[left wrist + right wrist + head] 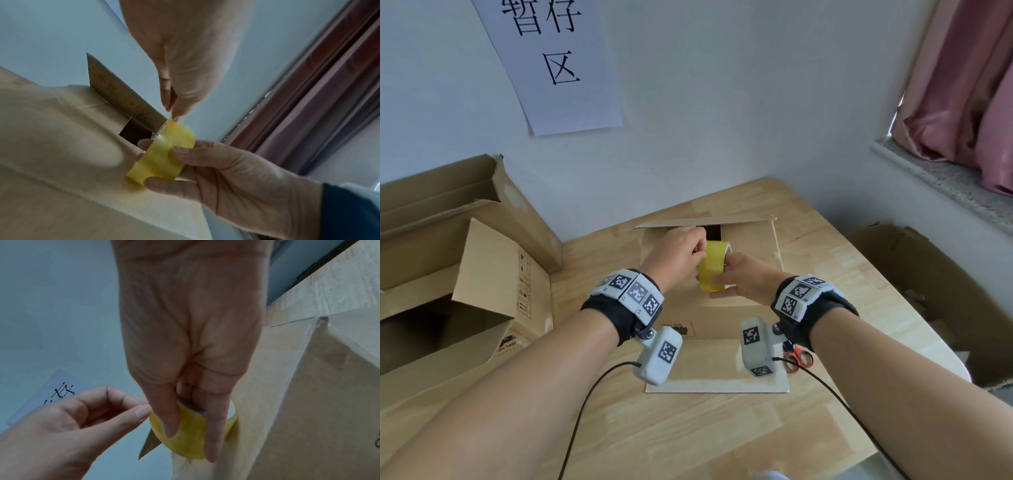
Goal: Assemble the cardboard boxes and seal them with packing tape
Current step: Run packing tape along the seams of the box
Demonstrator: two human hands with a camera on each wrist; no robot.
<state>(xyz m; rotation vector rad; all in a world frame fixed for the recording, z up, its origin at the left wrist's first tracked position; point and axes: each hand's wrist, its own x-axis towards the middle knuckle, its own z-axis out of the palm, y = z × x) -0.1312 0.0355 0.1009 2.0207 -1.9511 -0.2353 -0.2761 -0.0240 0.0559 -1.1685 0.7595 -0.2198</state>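
Picking at the roll: the left hand (681, 253) is pinching the loose tape end between thumb and forefinger, just above centre of the head view.
Tape roll (713, 270): yellow, glossy, a hollow ring; it is sitting in the right hand (746, 282), thumb across the outer band, other fingers through the core.
Handling: it is looking light and stiff at the core; the film is probably thin, sticky and quick to fold on itself, so the free end wants a firm pinch.
Cardboard box (743, 240): matte brown corrugated board, lying under both hands at mid-frame, a dark gap showing between its far flaps.
Table (825, 274): pale wood planks.
Scissors (799, 358): red-handled, lying at lower right of the box.
Open boxes (482, 291): waiting at the left of the frame.
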